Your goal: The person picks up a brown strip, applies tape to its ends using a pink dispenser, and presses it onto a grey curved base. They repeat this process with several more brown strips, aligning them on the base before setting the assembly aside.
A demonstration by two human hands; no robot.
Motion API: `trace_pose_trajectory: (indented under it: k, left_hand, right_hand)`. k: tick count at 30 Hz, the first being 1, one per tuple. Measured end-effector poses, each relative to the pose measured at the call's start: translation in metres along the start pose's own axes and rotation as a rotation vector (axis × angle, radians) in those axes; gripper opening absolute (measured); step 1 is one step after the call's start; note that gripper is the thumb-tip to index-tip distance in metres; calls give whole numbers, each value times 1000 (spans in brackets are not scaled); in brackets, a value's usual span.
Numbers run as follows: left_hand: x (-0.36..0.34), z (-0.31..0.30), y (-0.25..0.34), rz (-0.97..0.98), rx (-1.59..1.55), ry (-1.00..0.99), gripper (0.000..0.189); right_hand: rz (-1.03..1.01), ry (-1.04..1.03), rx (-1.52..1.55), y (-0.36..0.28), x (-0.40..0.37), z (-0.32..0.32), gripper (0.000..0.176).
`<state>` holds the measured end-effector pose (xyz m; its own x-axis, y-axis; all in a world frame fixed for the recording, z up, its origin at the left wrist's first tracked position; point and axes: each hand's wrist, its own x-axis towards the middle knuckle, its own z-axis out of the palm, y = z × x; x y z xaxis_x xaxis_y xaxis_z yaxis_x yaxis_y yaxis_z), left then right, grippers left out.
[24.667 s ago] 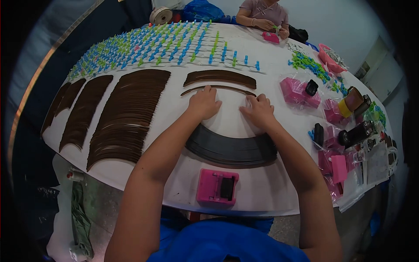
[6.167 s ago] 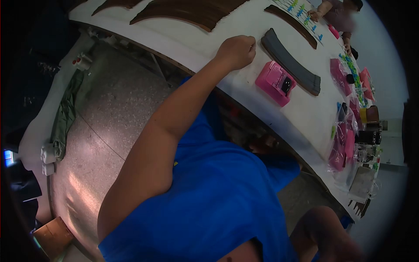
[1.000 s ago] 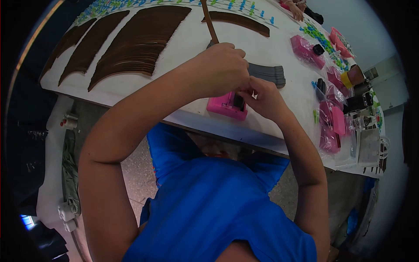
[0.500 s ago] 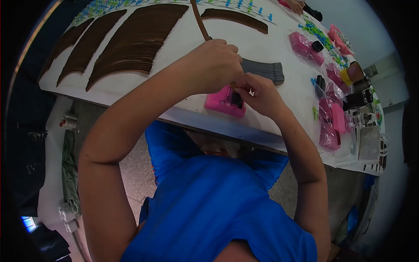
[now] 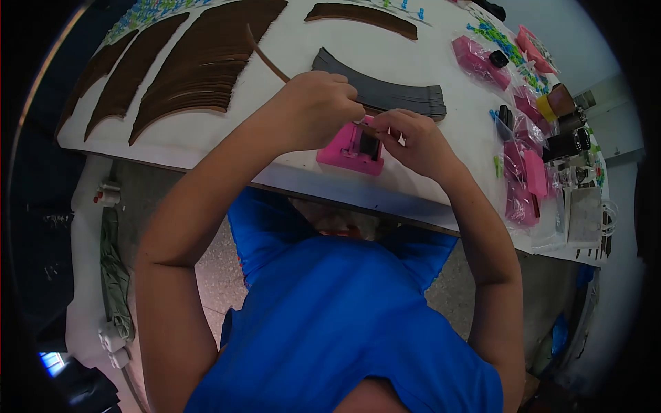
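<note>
A narrow, curved brown strip (image 5: 267,56) runs through my left hand (image 5: 313,107), whose fingers are closed around it. Its far part sticks out up and to the left, and its near end shows between both hands. My right hand (image 5: 413,141) pinches that near end between thumb and fingers. Just below the hands, a pink block-like device (image 5: 337,155) with a dark insert (image 5: 368,146) sits close to the table's front edge. Behind the hands lies a fanned stack of dark grey strips (image 5: 385,89), partly covered by them.
Rows of brown strips (image 5: 200,69) lie on the white table (image 5: 289,175) at left, with another brown bundle (image 5: 361,17) at the back. Bagged pink items (image 5: 516,182), dark rolls (image 5: 568,141) and a pink basket (image 5: 536,49) stand at right. Small blue and green clips (image 5: 496,45) are scattered behind.
The strip's far end has swung left and down, and my left hand has shifted left. More of the grey stack now shows. My right hand keeps its pinch near the pink device.
</note>
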<state>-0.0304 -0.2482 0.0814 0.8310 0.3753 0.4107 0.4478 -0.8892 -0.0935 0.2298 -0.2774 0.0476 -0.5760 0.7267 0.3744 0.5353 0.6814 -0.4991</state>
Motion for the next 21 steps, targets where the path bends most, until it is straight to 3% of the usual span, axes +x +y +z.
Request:
trace_pose_trajectory:
  k: [4,21]
  left_hand:
    - [-8,23,5,-20,-97,148,14]
    - [-8,44,17,-77,-204,158,20]
  right_hand:
    - [17,-32,-4,6,-9,-5,27]
    - [48,-56,-12,14,-25,-12,31]
